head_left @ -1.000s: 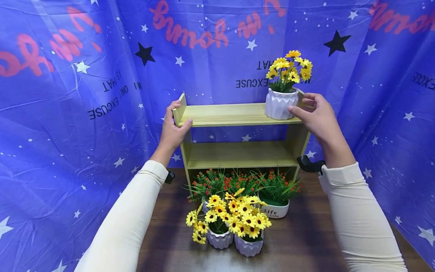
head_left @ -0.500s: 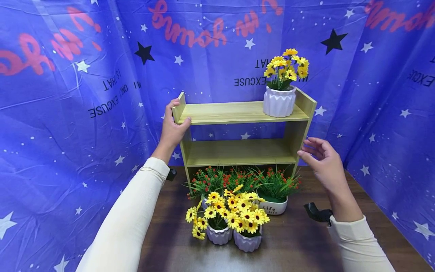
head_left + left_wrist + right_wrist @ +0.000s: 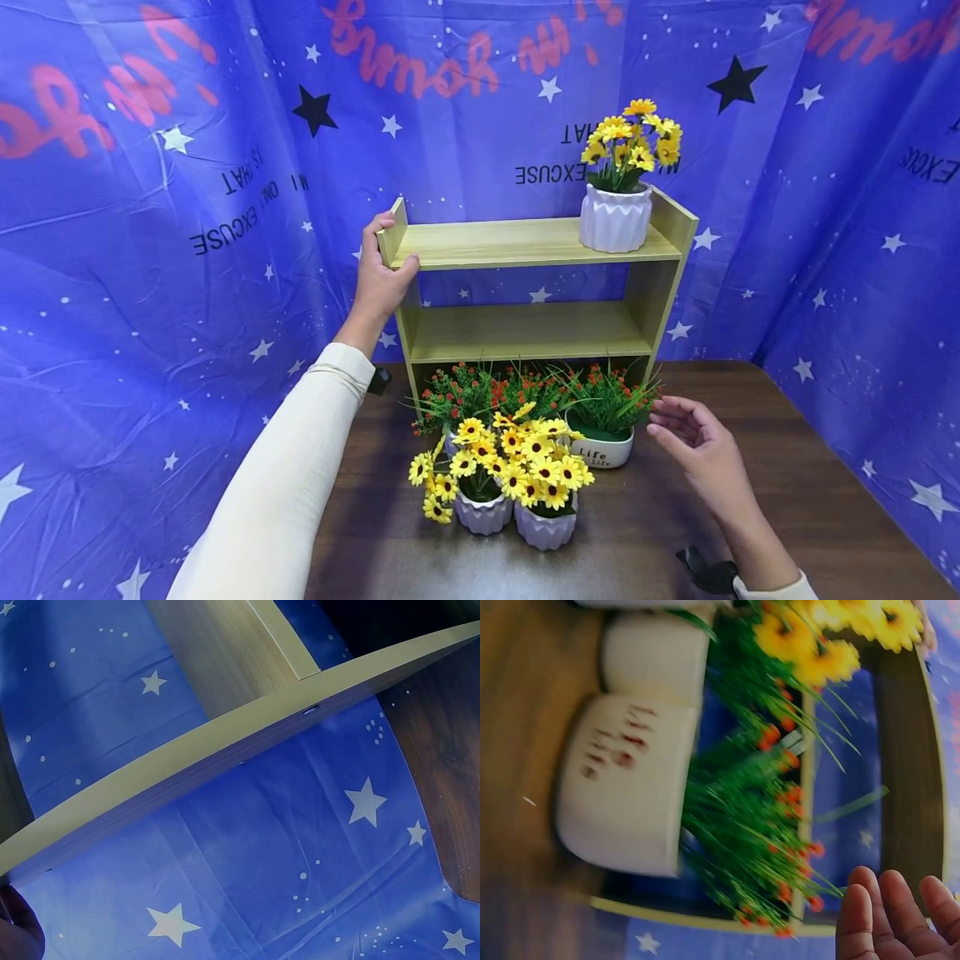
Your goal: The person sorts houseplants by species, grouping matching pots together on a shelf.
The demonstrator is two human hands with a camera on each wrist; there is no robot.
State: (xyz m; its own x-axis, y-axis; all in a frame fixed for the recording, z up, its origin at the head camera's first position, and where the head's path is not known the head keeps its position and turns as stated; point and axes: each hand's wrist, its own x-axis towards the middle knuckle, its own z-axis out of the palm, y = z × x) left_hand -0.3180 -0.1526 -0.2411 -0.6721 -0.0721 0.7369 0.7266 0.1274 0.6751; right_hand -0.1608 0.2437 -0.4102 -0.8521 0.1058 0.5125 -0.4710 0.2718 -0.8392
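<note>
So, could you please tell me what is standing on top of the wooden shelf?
On the wooden shelf, one white ribbed pot of yellow flowers stands at its right end. The left hand grips the left end. The middle shelf looks bare; red-flowered plants hide the space below it.

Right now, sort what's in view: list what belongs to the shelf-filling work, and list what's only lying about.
In the work:
- wooden shelf, left hand gripping its top corner
- yellow-flower pot on the top board
- red-flower pot marked Life, nearest the open right hand
- two yellow-flower pots on the table

Only lying about:
- blue starred cloth behind
</note>
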